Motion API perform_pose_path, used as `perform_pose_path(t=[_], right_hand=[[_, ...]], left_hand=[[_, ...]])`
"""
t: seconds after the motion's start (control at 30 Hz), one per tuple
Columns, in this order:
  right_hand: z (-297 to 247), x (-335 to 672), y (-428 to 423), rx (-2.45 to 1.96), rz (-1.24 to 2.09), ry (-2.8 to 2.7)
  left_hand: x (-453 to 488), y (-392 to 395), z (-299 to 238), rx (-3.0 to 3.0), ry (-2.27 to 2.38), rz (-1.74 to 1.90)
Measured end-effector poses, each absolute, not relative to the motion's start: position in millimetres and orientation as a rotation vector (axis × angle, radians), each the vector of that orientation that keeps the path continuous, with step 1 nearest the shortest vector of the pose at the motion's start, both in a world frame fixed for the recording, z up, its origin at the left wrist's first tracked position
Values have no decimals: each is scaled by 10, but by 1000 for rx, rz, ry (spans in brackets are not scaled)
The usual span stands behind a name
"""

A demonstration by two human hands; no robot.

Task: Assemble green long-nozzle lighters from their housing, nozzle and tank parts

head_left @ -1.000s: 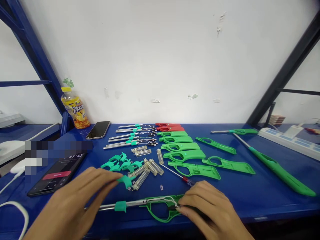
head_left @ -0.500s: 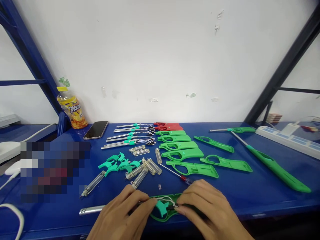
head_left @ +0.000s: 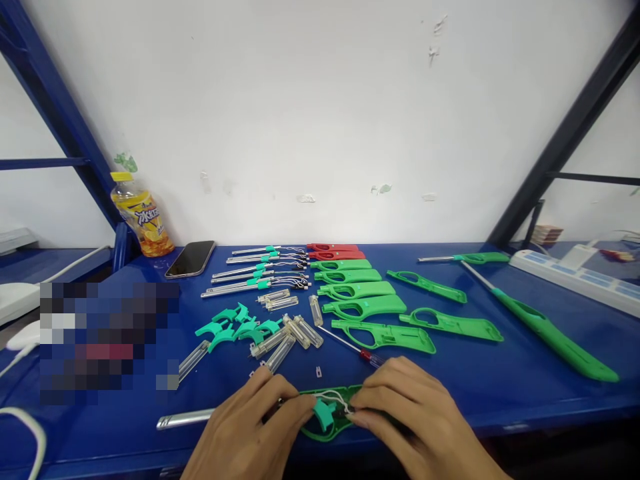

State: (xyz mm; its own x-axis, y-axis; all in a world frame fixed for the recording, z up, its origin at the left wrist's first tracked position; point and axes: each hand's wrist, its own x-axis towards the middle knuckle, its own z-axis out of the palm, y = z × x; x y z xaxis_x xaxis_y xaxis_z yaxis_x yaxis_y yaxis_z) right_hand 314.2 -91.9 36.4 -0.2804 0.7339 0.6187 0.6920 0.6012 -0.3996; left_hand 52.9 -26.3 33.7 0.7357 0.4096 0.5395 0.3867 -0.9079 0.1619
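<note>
A green lighter shell (head_left: 330, 433) with a metal tube (head_left: 183, 419) sticking out to the left lies at the near edge of the blue table (head_left: 500, 393). My left hand (head_left: 253, 430) pinches a teal trigger piece (head_left: 323, 413) and holds it in the shell's opening. On the shell's right end rests my right hand (head_left: 415, 420), fingers closed over it beside the white wires (head_left: 334, 398).
Further back lie green shells (head_left: 363, 308), two red shells (head_left: 335, 251), metal tube assemblies (head_left: 255, 273), teal triggers (head_left: 235, 327), clear fuel tubes (head_left: 290, 333) and a red-handled screwdriver (head_left: 357, 350). A phone (head_left: 190, 259) and drink bottle (head_left: 140, 215) stand back left. A power strip (head_left: 575, 277) lies right.
My left hand carried a teal trigger from the pile to the shell at the near edge and holds it there. A clear fuel tube now lies further left. My right hand stayed.
</note>
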Motion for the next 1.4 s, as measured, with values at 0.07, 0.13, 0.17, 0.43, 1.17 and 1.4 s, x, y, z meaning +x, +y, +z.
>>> perform_pose_path(t=[0.07, 0.13, 0.17, 0.43, 1.17, 1.4], right_hand=[[359, 3138, -919, -1118, 66, -2007], [351, 3140, -917, -1104, 71, -1997], [346, 3143, -916, -1099, 74, -1994], [311, 3150, -879, -1069, 67, -1994], [306, 3149, -873, -1048, 61, -1990], [305, 3146, -877, -1075, 88, -1985]], left_hand=[[547, -271, 331, 2861, 658, 963], [569, -286, 322, 2832, 664, 1028], [580, -294, 315, 2821, 665, 1049], [585, -278, 261, 2919, 674, 988], [612, -232, 189, 2793, 628, 1077], [607, -253, 187, 2763, 640, 1105]])
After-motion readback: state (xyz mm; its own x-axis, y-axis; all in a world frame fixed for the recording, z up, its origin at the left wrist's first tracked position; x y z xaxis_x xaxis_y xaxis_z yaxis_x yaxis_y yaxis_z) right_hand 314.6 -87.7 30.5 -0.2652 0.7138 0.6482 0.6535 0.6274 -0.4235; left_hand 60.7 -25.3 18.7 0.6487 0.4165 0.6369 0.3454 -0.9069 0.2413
